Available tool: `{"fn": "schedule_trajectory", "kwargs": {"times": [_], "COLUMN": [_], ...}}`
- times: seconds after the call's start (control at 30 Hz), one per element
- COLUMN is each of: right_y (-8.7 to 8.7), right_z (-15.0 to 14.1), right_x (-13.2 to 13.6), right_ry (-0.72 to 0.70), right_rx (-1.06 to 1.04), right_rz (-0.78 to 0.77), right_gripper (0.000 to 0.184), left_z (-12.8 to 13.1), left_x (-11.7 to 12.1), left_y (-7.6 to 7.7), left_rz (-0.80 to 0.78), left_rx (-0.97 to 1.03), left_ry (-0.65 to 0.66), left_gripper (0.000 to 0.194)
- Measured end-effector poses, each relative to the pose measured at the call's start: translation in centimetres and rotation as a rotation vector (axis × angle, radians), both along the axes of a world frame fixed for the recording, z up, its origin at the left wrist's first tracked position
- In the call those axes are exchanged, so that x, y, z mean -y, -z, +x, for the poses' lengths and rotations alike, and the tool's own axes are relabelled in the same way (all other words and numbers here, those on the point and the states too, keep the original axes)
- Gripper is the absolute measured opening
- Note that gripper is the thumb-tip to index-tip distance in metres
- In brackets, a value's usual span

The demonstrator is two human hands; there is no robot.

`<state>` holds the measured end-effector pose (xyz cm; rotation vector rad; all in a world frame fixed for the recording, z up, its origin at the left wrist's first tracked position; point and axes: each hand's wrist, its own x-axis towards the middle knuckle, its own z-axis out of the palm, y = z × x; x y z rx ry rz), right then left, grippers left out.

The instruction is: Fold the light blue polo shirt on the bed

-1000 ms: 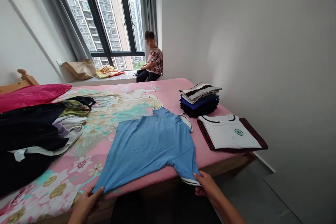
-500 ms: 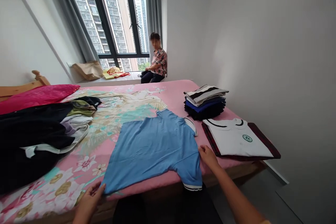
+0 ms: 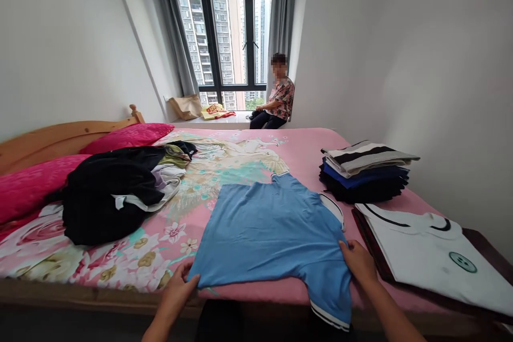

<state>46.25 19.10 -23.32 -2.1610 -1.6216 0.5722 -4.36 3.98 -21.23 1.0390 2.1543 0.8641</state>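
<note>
A blue short-sleeved shirt with white-trimmed sleeves lies spread out on the bed, its collar side to the right. My left hand is closed on the near corner of its hem, thumb over the fabric. At the shoulder, just above the near sleeve, my right hand pinches the cloth. That sleeve hangs over the bed's front edge. Close to my right hand lies a folded white shirt with a round green badge, on top of a dark red garment.
Folded clothes are stacked behind the white shirt. A loose heap of dark clothes lies at left beside pink pillows. A person sits on the windowsill near a paper bag.
The view has turned left, so everything appears farther right and more of the headboard shows. Both hands stay at the same places on the blue shirt, which keeps its layout.
</note>
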Motion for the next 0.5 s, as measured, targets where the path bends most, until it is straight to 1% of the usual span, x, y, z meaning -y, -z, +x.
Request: {"fn": "schedule_trajectory", "kwargs": {"times": [0.1,0.17,0.23,0.27,0.33,0.4,0.5], "right_y": [0.4,0.8,1.4,1.7,2.2,2.5,2.8], "right_z": [-0.5,-0.7,-0.7,-0.6,-0.5,-0.4,-0.3], "right_x": [0.6,0.9,0.9,0.9,0.7,0.5,0.2], "right_ry": [-0.005,-0.019,-0.018,0.000,0.042,0.063,0.076], "right_rx": [0.070,0.119,0.160,0.179,0.196,0.180,0.117], "right_rz": [0.006,0.079,0.196,0.250,0.307,0.323,0.326], "right_gripper": [0.045,0.046,0.046,0.047,0.051,0.053,0.053], "left_z": [0.3,0.4,0.4,0.3,0.2,0.2,0.1], "left_x": [0.2,-0.1,-1.3,-2.3,-5.1,-9.0,-16.1], "left_y": [-0.7,-1.2,-1.8,-2.2,-2.9,-3.7,-4.4], "left_rz": [-0.095,-0.132,-0.076,-0.013,0.137,0.230,0.208], "left_rx": [-0.270,-0.431,-0.519,-0.532,-0.510,-0.497,-0.513], "left_ry": [0.065,0.076,0.075,0.077,0.093,0.129,0.215], "left_gripper": [0.042,0.052,0.057,0.054,0.044,0.037,0.034]}}
